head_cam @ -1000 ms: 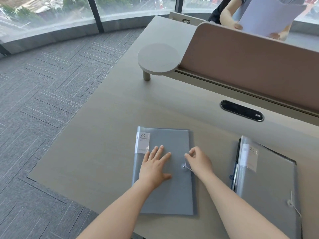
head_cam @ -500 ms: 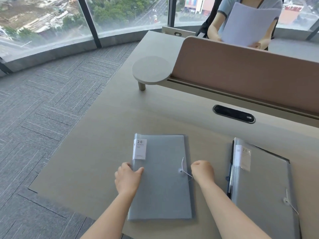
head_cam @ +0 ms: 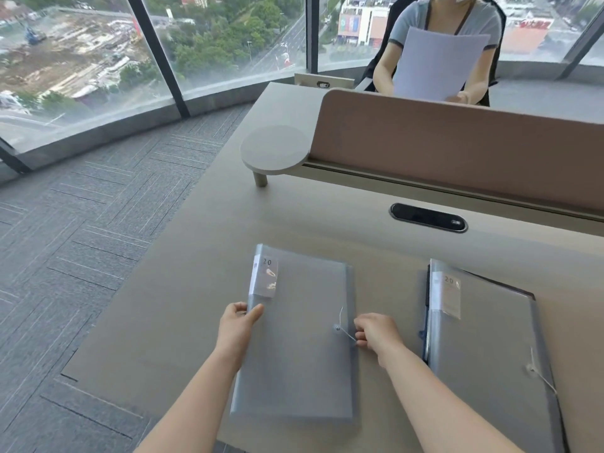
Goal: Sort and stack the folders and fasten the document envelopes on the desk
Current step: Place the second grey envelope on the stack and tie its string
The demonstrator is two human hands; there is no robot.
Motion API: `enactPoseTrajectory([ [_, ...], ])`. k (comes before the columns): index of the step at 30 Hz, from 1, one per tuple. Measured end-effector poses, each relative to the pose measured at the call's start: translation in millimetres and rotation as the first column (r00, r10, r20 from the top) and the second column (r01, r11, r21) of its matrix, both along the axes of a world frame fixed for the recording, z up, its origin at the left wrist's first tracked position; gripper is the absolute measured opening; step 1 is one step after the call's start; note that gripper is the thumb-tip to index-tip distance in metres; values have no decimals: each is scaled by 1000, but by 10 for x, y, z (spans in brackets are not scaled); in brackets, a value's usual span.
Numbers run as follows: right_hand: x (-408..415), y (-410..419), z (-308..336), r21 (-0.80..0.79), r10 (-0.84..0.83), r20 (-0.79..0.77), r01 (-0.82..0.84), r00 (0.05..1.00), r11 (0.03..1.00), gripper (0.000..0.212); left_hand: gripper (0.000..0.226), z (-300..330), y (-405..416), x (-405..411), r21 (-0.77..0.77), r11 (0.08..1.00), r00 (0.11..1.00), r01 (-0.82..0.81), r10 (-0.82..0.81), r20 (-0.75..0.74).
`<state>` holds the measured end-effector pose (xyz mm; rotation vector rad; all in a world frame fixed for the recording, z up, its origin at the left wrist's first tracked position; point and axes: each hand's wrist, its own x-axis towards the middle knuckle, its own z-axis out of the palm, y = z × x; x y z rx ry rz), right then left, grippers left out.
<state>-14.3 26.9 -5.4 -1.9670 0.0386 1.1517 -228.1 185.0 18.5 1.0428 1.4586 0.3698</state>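
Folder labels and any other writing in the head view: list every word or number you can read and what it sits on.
"20": white label on the left folder; the smaller print under it is too blurred to read.
"20": white label on the right folder; the fine print is unreadable.
Red sign on a building outside the window: characters too blurred to read.
Nothing else is legible.
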Motion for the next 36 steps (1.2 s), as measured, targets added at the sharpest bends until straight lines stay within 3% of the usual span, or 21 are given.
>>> enactPoseTrajectory([
  [4,16,-94,31,47,0,38,-2,999,999,15,28,256,-15,170,58,994,995,91,-93,40],
  [11,317,-371,376,94,-56,157,42,986,995,54,26,695,-173,680,106,985,970,138,-156,186],
  [16,662,-695,566,244,-236,176,190,956,951,20,19,864,-364,1121,82,984,940,160,-177,292],
  [22,1099,-1273,660,275,-358,260,287,897,918,5,17,811,-798,1691,18,967,910,253,-245,335],
  [29,1471,-2023,469,193,-449,301,407,841,893,11,16,542,-1444,2219,-20,923,894,384,-366,258],
  [36,1675,-2475,131,61,-403,309,405,861,912,13,19,336,-1831,2435,14,877,872,481,-480,99],
])
